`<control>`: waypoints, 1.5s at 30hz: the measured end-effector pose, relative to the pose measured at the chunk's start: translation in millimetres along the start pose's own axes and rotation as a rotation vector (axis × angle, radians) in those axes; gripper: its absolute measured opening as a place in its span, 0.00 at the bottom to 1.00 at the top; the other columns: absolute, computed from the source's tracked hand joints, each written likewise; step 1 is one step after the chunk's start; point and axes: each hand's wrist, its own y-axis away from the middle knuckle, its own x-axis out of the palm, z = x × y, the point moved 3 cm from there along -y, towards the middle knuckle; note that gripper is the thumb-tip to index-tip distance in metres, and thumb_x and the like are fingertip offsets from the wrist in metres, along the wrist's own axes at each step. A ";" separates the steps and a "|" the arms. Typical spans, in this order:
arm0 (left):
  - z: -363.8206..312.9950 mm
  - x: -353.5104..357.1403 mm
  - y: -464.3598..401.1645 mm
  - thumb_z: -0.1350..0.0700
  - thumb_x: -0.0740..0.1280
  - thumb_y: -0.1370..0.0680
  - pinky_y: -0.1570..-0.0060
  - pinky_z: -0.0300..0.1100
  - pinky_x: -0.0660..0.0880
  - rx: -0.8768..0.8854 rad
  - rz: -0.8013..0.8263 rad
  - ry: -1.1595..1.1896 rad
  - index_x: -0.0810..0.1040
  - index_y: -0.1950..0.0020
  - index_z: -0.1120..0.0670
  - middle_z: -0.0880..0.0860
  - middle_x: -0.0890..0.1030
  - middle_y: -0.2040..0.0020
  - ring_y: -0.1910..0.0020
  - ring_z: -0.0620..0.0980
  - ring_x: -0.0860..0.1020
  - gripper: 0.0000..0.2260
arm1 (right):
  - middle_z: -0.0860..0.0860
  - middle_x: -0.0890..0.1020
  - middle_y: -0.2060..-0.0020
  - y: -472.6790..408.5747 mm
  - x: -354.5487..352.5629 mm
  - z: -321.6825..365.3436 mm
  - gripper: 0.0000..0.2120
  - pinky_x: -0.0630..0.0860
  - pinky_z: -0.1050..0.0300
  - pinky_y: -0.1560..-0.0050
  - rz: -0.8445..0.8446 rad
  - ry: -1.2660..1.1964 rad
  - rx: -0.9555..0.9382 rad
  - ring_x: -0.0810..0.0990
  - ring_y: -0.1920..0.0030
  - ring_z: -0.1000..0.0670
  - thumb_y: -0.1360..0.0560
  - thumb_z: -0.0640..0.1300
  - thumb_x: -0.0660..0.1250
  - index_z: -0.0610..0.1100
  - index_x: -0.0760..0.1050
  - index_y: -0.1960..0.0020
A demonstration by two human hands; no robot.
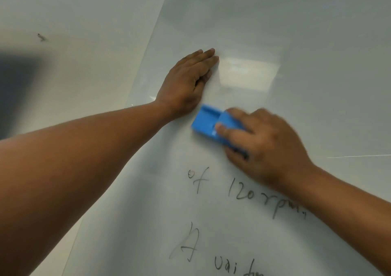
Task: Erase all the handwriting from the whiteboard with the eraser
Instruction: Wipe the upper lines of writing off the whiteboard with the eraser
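Note:
A white whiteboard sheet (296, 32) fills most of the view. My right hand (266, 146) grips a blue eraser (208, 122) and holds it flat against the board, slightly blurred. My left hand (188, 85) presses flat on the board just above and left of the eraser, fingers straight. Black handwriting (243, 193) reading "of 120 rpm" lies below the eraser. More writing (211, 252) runs along the bottom edge. The board above the eraser shows no writing.
The board's left edge (148, 49) runs diagonally against a white wall (74, 11). A small dark mark (41, 37) sits on the wall at the upper left. A bright light reflection (247, 72) shows on the board right of my left hand.

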 end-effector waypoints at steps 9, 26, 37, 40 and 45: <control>-1.1 0.6 11.1 0.45 0.56 0.15 0.22 0.40 0.52 0.044 0.070 -0.124 0.64 0.19 0.50 0.50 0.62 0.18 0.19 0.52 0.57 0.24 | 0.44 0.81 0.37 40.1 13.3 54.3 0.15 0.75 0.49 0.61 0.141 -0.149 -0.217 0.79 0.56 0.41 0.26 0.47 0.71 0.51 0.81 0.40; 3.7 3.0 26.3 0.35 0.51 0.17 0.21 0.52 0.55 0.151 0.144 -0.246 0.55 0.17 0.44 0.48 0.54 0.16 0.17 0.51 0.51 0.30 | 0.41 0.83 0.39 34.1 -6.1 0.8 0.11 0.73 0.47 0.60 -0.125 0.034 0.114 0.79 0.57 0.38 0.24 0.49 0.70 0.48 0.82 0.43; -6.3 2.2 35.6 0.34 0.53 0.19 0.24 0.59 0.57 0.311 0.160 -0.351 0.61 0.18 0.45 0.54 0.62 0.19 0.21 0.60 0.59 0.31 | 0.41 0.83 0.40 101.2 -34.3 -24.0 0.13 0.73 0.44 0.60 -0.163 0.128 0.170 0.80 0.55 0.37 0.20 0.53 0.70 0.47 0.76 0.41; -17.8 5.5 37.0 0.37 0.58 0.20 0.27 0.59 0.60 0.271 0.112 -0.292 0.69 0.24 0.51 0.57 0.68 0.25 0.25 0.62 0.64 0.29 | 0.39 0.82 0.41 118.4 -43.4 -31.5 0.14 0.74 0.41 0.60 -0.223 0.160 0.356 0.79 0.56 0.36 0.23 0.52 0.72 0.45 0.77 0.42; -52.4 19.0 45.7 0.44 0.59 0.20 0.31 0.56 0.62 0.234 0.080 -0.221 0.72 0.31 0.58 0.60 0.71 0.31 0.29 0.63 0.66 0.23 | 0.41 0.84 0.42 157.9 -17.3 44.3 0.12 0.71 0.49 0.59 -0.010 0.032 0.008 0.80 0.58 0.41 0.22 0.49 0.72 0.48 0.75 0.42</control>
